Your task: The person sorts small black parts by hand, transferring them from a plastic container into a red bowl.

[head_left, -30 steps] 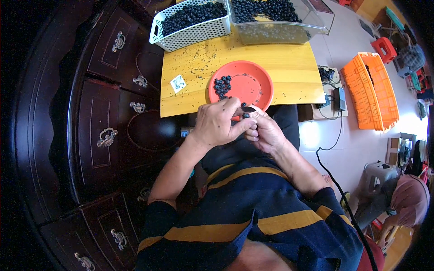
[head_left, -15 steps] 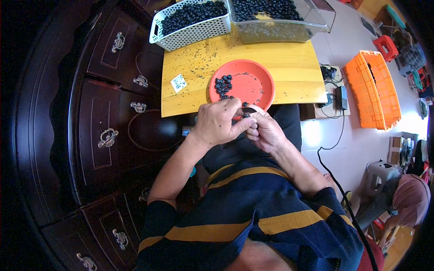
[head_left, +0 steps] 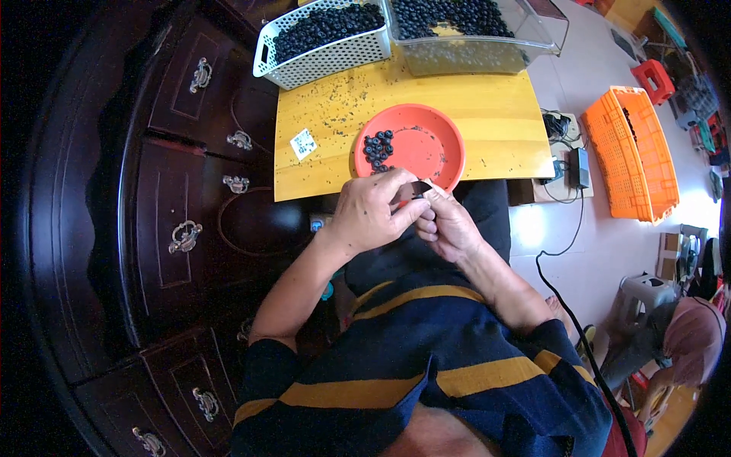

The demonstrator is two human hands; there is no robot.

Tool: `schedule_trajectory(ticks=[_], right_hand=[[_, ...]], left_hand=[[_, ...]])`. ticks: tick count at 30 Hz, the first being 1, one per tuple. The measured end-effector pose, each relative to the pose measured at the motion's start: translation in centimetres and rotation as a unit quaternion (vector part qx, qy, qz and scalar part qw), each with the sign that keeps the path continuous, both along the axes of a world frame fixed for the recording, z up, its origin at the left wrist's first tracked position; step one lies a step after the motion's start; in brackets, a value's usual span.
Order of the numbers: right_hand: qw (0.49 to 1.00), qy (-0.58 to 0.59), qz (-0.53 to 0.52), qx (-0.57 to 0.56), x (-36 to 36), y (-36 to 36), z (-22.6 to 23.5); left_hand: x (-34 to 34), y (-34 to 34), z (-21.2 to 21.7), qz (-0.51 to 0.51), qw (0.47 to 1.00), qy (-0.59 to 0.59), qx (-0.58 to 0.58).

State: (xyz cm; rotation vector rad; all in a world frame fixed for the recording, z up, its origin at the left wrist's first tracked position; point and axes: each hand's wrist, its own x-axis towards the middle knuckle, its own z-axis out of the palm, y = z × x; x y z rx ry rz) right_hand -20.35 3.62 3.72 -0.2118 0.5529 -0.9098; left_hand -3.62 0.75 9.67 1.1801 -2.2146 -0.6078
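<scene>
My two hands meet over the near rim of a red round plastic dish point(head_left: 426, 148). My left hand point(head_left: 373, 209) is closed, thumb and forefinger pinched toward a small black part point(head_left: 418, 196), partly hidden. My right hand point(head_left: 451, 222) has its fingers curled in. Beside its thumb and forefinger shows a dark, flat, curved piece point(head_left: 421, 186); its kind cannot be made out. In the dish, small black ring-shaped parts point(head_left: 378, 147) lie in a cluster at the left, with dark scraps spread to the right.
On the yellow table point(head_left: 495, 114) stand a white perforated basket point(head_left: 327, 67) and a clear plastic bin point(head_left: 464, 57), both heaped with black parts. Dark scraps and a white printed card point(head_left: 303, 144) lie nearby. An orange crate point(head_left: 632, 160) stands right; dark drawers point(head_left: 171, 221) line the left.
The black part that lay near the dish's front rim by my fingertips is out of sight. Both hands stay together, with slight finger movement. The view has shifted slightly.
</scene>
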Motion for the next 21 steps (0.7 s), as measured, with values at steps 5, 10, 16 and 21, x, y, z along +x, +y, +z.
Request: schedule_trajectory(ticks=[5, 10, 16, 21], right_hand=[[0.996, 0.074, 0.043, 0.004, 0.2, 0.1, -0.7], [0.998, 0.032, 0.053, 0.034, -1.0, -0.4, -1.1], [0.999, -0.012, -0.015, 0.029, -1.2, -0.5, -0.2], [0.997, 0.048, 0.035, -0.048, -1.0, -0.7, -1.5]], left_hand=[[1.1, -1.5, 1.3, -0.046, 0.989, -0.080, 0.116], [3.4, -7.6, 4.8, -0.007, 0.981, -0.139, 0.137], [4.0, -14.9, 9.5, 0.230, 0.962, -0.009, -0.147], [2.2, -8.4, 4.0, 0.100, 0.992, -0.070, 0.014]])
